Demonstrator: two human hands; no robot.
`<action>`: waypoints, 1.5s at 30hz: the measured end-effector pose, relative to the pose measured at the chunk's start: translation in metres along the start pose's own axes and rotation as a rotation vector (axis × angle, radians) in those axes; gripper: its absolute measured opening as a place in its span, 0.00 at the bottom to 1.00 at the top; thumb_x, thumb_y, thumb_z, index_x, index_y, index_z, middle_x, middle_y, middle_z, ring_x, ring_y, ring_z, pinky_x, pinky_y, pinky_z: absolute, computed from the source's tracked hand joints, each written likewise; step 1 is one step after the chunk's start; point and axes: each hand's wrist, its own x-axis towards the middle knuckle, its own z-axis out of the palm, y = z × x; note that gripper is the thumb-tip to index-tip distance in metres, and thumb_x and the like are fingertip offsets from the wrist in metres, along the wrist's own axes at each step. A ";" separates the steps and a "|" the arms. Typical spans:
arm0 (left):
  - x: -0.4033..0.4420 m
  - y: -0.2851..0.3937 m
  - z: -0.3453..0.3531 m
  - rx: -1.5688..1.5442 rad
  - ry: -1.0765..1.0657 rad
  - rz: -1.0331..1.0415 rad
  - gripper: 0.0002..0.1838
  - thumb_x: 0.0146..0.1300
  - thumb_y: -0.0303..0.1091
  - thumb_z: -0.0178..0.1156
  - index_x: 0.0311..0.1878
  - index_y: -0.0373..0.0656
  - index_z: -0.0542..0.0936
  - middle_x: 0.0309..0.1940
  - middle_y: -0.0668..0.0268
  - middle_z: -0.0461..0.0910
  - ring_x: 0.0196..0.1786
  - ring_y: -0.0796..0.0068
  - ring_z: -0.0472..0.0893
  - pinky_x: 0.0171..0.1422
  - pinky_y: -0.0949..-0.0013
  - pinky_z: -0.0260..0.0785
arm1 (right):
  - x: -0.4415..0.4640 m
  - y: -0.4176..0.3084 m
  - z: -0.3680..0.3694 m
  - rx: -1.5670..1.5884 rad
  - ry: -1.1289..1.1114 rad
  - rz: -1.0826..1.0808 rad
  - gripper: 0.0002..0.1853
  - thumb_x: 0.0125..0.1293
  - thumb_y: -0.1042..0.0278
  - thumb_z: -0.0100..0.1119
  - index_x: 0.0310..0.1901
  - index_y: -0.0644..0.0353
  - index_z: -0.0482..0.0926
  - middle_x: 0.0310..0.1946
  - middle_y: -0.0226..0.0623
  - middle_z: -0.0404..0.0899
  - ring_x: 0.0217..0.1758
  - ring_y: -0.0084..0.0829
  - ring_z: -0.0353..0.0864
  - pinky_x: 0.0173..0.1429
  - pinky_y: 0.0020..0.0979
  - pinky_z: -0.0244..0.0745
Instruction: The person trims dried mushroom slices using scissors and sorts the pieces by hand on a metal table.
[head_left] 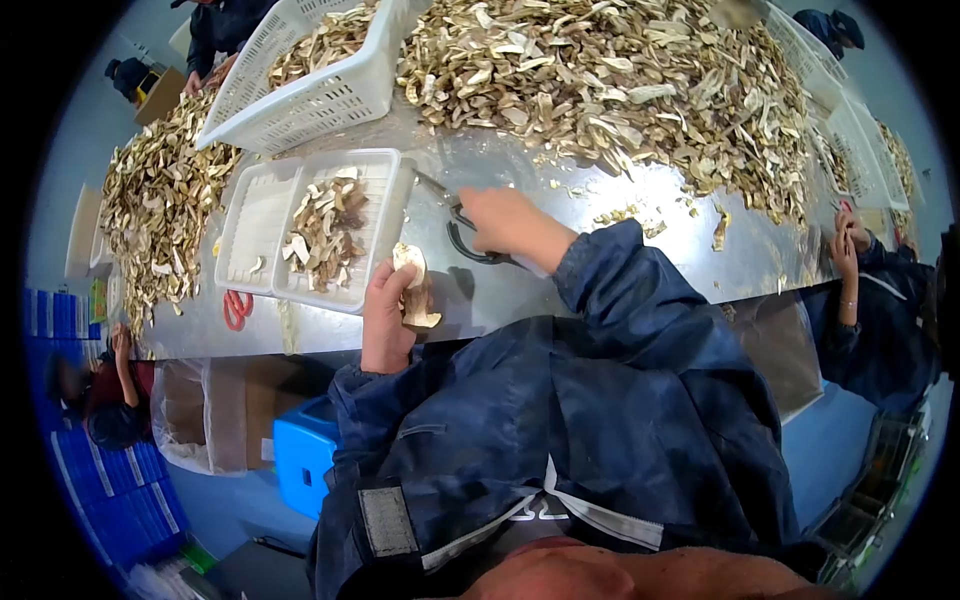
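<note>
My left hand (pixel 386 308) pinches a pale dried mushroom slice (pixel 416 290) near the table's front edge, just right of a white divided tray (pixel 388 200). To the right of that slice, my right hand (pixel 500 222) is closed around or over black-handled scissors (pixel 466 240); their blades point up and left, and the fingers partly cover the handles. Mushroom pieces (pixel 328 230) lie in the tray's right compartment, while its left one holds a single small piece.
A large mushroom heap (pixel 620 80) spreads across the back, another (pixel 165 200) at the left. Behind the tray stands a white basket (pixel 300 118). Red-handled scissors (pixel 238 309) lie below the tray. Co-workers (pixel 880 310) are at both sides. A blue stool (pixel 300 460) stands below.
</note>
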 end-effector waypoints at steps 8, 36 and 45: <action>0.008 -0.003 -0.001 0.067 -0.057 0.002 0.10 0.70 0.33 0.59 0.51 0.41 0.78 0.35 0.67 0.82 0.31 0.78 0.81 0.34 0.73 0.76 | -0.054 0.011 -0.053 0.648 -0.022 0.207 0.38 0.58 0.45 0.75 0.61 0.66 0.75 0.37 0.43 0.82 0.41 0.38 0.82 0.46 0.35 0.76; 0.030 0.018 0.062 0.137 -0.361 -0.217 0.06 0.69 0.27 0.65 0.46 0.36 0.81 0.38 0.64 0.85 0.38 0.79 0.84 0.42 0.74 0.77 | -0.137 0.008 -0.044 0.635 -0.033 0.128 0.24 0.69 0.45 0.66 0.49 0.61 0.82 0.37 0.47 0.84 0.40 0.46 0.84 0.44 0.40 0.75; 0.030 0.018 0.070 0.163 -0.335 -0.262 0.07 0.69 0.27 0.65 0.46 0.36 0.80 0.39 0.63 0.85 0.39 0.79 0.84 0.44 0.74 0.77 | -0.141 0.011 -0.041 0.549 0.029 0.126 0.22 0.69 0.48 0.67 0.48 0.62 0.83 0.32 0.49 0.83 0.32 0.48 0.82 0.38 0.41 0.74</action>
